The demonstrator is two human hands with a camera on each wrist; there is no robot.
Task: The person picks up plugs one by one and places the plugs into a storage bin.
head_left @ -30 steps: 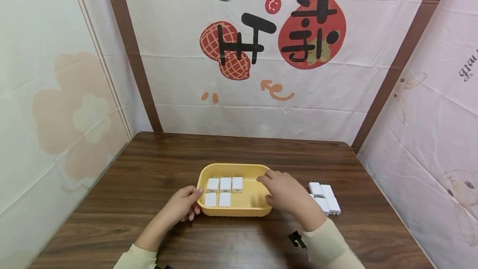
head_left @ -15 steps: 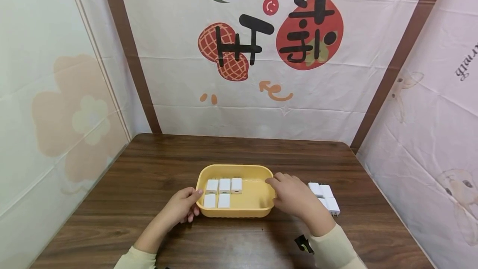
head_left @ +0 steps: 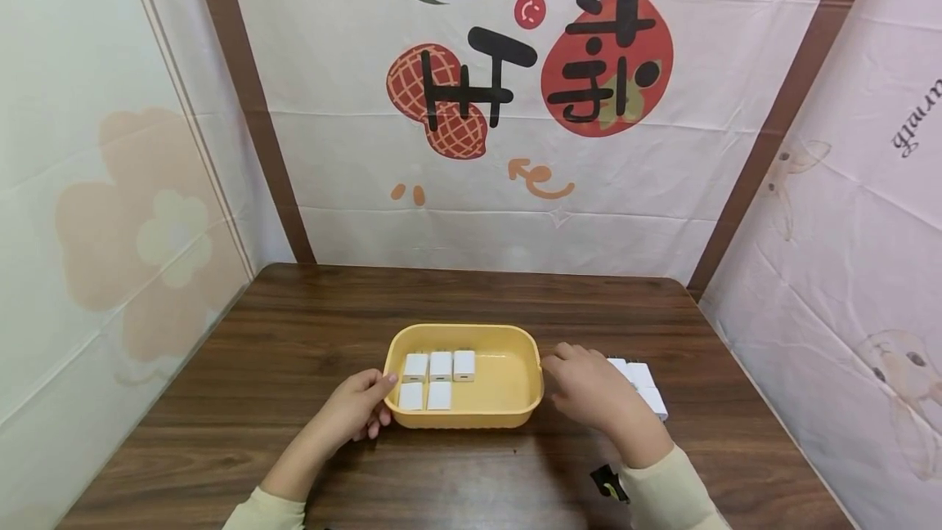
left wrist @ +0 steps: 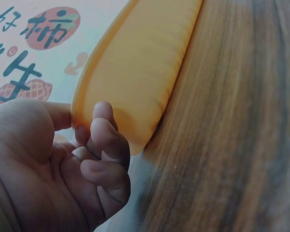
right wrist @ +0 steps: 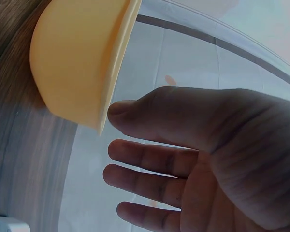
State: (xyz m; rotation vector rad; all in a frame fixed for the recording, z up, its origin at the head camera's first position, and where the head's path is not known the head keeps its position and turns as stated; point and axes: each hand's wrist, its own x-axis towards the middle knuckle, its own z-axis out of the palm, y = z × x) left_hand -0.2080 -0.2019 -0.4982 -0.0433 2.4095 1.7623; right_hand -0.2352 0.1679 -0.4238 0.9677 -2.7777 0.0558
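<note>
A yellow plastic basket (head_left: 504, 387) stands on the table, with several white charger plugs (head_left: 440, 366) in two rows at its left side. My left hand (head_left: 352, 406) pinches the basket's left rim between thumb and fingers; the left wrist view shows the other fingers curled beneath that hand (left wrist: 82, 159). Just off the right end of the basket is my right hand (head_left: 589, 387), holding nothing. Its fingers look extended in the right wrist view, and the thumb (right wrist: 123, 108) is close to the rim. More white charger plugs (head_left: 642, 375) lie together beyond it, partly hidden by the right hand.
Dark wood-grain table (head_left: 441, 481) surrounds the basket. A printed cloth wall (head_left: 353, 145) rises behind the table, and side cloths (head_left: 824, 285) flank it. A small black item (head_left: 609, 482) hangs by the right sleeve.
My right hand has moved from over the basket's right end to the right, outside the rim and toward the loose plugs. The left hand keeps its grip on the basket.
</note>
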